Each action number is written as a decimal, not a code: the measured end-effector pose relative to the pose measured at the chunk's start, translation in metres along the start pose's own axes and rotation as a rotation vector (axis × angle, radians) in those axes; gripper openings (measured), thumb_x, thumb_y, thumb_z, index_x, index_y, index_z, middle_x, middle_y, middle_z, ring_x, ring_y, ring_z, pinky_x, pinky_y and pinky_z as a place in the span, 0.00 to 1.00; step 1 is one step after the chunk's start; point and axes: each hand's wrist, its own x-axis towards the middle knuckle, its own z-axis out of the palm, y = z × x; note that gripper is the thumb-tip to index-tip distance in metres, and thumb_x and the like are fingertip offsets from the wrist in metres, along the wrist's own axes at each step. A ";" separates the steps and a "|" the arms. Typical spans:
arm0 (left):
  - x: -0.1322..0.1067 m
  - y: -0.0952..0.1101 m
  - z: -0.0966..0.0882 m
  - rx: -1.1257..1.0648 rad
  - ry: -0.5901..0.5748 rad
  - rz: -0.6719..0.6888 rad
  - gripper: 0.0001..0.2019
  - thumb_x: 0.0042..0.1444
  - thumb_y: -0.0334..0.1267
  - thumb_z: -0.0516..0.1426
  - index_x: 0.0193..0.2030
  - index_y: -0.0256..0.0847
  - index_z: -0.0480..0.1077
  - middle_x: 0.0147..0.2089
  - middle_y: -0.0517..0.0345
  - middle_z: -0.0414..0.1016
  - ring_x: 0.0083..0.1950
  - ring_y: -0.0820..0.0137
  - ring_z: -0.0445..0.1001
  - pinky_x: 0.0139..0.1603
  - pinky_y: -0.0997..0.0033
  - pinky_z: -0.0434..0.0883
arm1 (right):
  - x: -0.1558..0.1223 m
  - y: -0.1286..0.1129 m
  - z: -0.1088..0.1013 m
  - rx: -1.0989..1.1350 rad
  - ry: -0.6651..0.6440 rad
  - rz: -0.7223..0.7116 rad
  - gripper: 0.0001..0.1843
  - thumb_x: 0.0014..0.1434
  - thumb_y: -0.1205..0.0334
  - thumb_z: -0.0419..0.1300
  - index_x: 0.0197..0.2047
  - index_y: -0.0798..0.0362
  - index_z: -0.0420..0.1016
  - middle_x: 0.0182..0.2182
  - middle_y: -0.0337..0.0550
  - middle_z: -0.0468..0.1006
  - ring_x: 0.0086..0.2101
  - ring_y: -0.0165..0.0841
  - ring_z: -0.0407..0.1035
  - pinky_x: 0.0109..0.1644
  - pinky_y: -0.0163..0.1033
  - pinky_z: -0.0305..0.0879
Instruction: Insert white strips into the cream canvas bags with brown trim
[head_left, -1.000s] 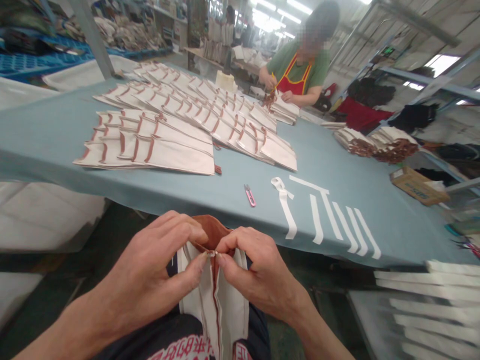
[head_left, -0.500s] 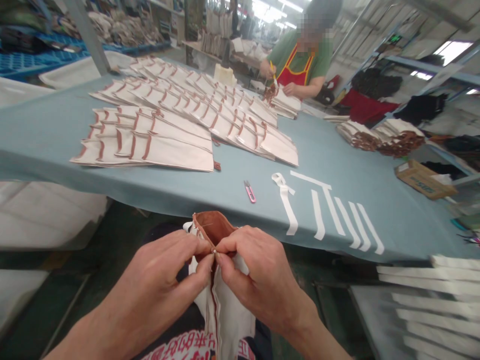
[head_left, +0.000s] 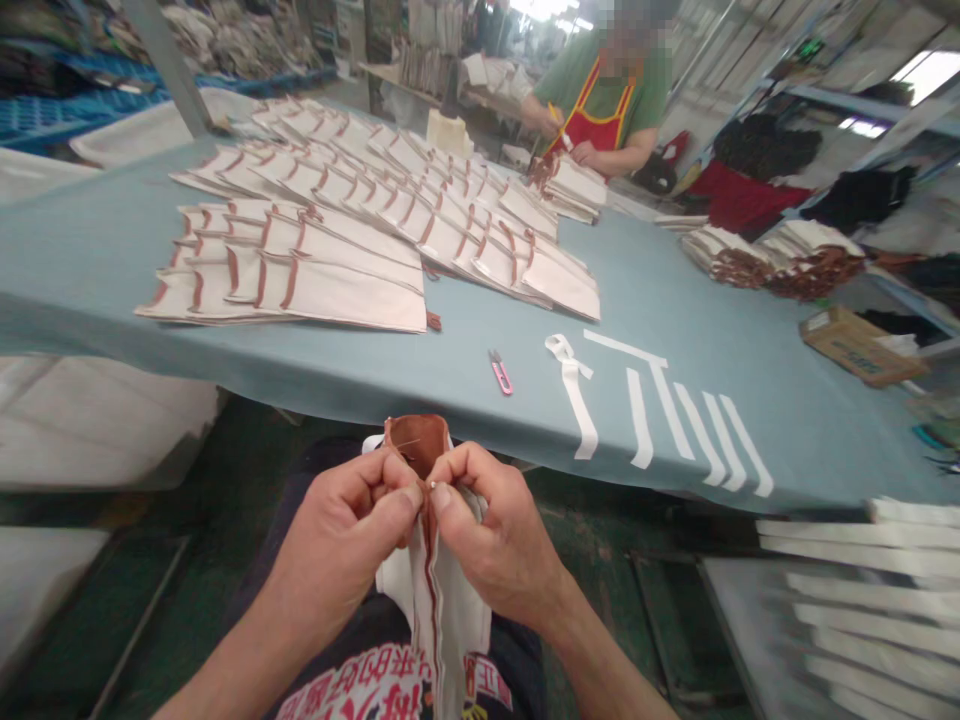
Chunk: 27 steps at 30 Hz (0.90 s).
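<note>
A white cloth bag (head_left: pixel 463 600) with brown edging stands upright over my lap, its brown lining (head_left: pixel 421 438) showing through the open mouth. My left hand (head_left: pixel 367 515) pinches the left side of its rim between thumb and fingers. Just opposite, my right hand (head_left: pixel 484 525) pinches the other side of the rim, the two sets of fingertips nearly touching. At the right fingertips shows a tiny pale bead-like spot, too small to name. Thin thread-like lines lie against the lining. Pink thread snips (head_left: pixel 501 373) rest on the table beyond my hands.
Overlapping rows of white bags with brown trim (head_left: pixel 360 290) cover the left of the blue-covered table (head_left: pixel 510 440). White strips (head_left: pixel 641 420) hang near its front edge. A cardboard box (head_left: pixel 855 345) sits at right. Across the table, a person in a red apron (head_left: pixel 596 125) handles similar pieces.
My fingers have shifted slightly along the rim, and the left fingers are curled more. The bag's mouth looks narrower. The view has moved slightly.
</note>
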 end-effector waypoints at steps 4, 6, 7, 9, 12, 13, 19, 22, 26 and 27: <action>-0.005 -0.011 0.006 -0.102 0.051 -0.078 0.15 0.54 0.47 0.61 0.22 0.45 0.65 0.18 0.69 0.61 0.20 0.75 0.57 0.22 0.75 0.60 | -0.004 0.014 0.009 0.319 -0.052 0.173 0.06 0.65 0.58 0.57 0.35 0.48 0.70 0.27 0.35 0.73 0.26 0.30 0.65 0.31 0.36 0.63; -0.010 -0.012 -0.001 0.076 0.041 0.043 0.14 0.58 0.44 0.61 0.24 0.44 0.69 0.20 0.66 0.66 0.22 0.73 0.63 0.23 0.74 0.63 | -0.007 0.016 0.006 0.294 -0.068 0.129 0.05 0.66 0.59 0.58 0.37 0.48 0.71 0.27 0.34 0.73 0.26 0.30 0.66 0.32 0.36 0.63; -0.011 -0.011 -0.007 0.170 0.033 0.134 0.11 0.60 0.41 0.61 0.27 0.44 0.72 0.23 0.65 0.70 0.24 0.72 0.67 0.26 0.74 0.67 | -0.008 0.014 0.003 0.249 -0.071 0.073 0.04 0.67 0.61 0.58 0.38 0.48 0.72 0.29 0.35 0.75 0.28 0.31 0.68 0.33 0.36 0.64; -0.010 -0.010 -0.019 0.322 0.013 0.347 0.04 0.63 0.36 0.61 0.39 0.45 0.79 0.34 0.63 0.80 0.34 0.68 0.78 0.38 0.72 0.75 | -0.010 0.009 -0.005 0.136 -0.063 -0.079 0.03 0.66 0.65 0.59 0.39 0.48 0.72 0.32 0.38 0.78 0.32 0.33 0.72 0.39 0.38 0.68; 0.000 -0.005 -0.035 0.450 -0.096 0.606 0.15 0.66 0.31 0.61 0.57 0.50 0.76 0.57 0.59 0.83 0.59 0.63 0.81 0.63 0.67 0.74 | -0.009 0.001 -0.015 0.010 -0.047 -0.311 0.07 0.66 0.70 0.59 0.39 0.47 0.72 0.35 0.39 0.81 0.38 0.35 0.76 0.50 0.43 0.72; 0.005 -0.002 -0.037 0.472 -0.166 0.651 0.15 0.67 0.31 0.60 0.58 0.50 0.75 0.60 0.58 0.81 0.63 0.63 0.79 0.67 0.66 0.72 | -0.009 -0.001 -0.017 -0.015 -0.047 -0.359 0.08 0.65 0.71 0.58 0.40 0.47 0.72 0.35 0.39 0.81 0.39 0.36 0.76 0.52 0.44 0.73; 0.023 0.002 -0.040 0.544 -0.385 0.680 0.08 0.69 0.28 0.57 0.45 0.46 0.74 0.41 0.68 0.81 0.42 0.73 0.78 0.47 0.74 0.71 | -0.007 0.001 -0.024 -0.040 -0.035 -0.369 0.08 0.65 0.71 0.58 0.39 0.47 0.71 0.33 0.37 0.79 0.37 0.35 0.74 0.55 0.45 0.72; 0.026 -0.001 -0.039 0.580 -0.369 0.718 0.08 0.68 0.27 0.58 0.45 0.45 0.74 0.38 0.69 0.80 0.39 0.75 0.77 0.43 0.76 0.69 | -0.004 0.008 -0.026 -0.019 -0.058 -0.284 0.07 0.67 0.68 0.58 0.38 0.47 0.71 0.34 0.37 0.78 0.37 0.35 0.73 0.53 0.44 0.71; 0.034 0.004 -0.040 0.622 -0.405 0.781 0.08 0.68 0.26 0.57 0.44 0.44 0.75 0.35 0.69 0.79 0.34 0.78 0.76 0.39 0.77 0.67 | 0.001 0.016 -0.027 0.043 -0.088 -0.191 0.05 0.69 0.65 0.58 0.40 0.48 0.72 0.36 0.38 0.78 0.39 0.35 0.73 0.51 0.43 0.69; 0.036 0.006 -0.041 0.629 -0.409 0.794 0.09 0.68 0.25 0.57 0.43 0.43 0.75 0.34 0.69 0.79 0.32 0.78 0.74 0.37 0.76 0.66 | 0.002 0.016 -0.027 0.052 -0.097 -0.176 0.04 0.70 0.65 0.59 0.40 0.48 0.72 0.36 0.38 0.78 0.39 0.36 0.73 0.51 0.43 0.69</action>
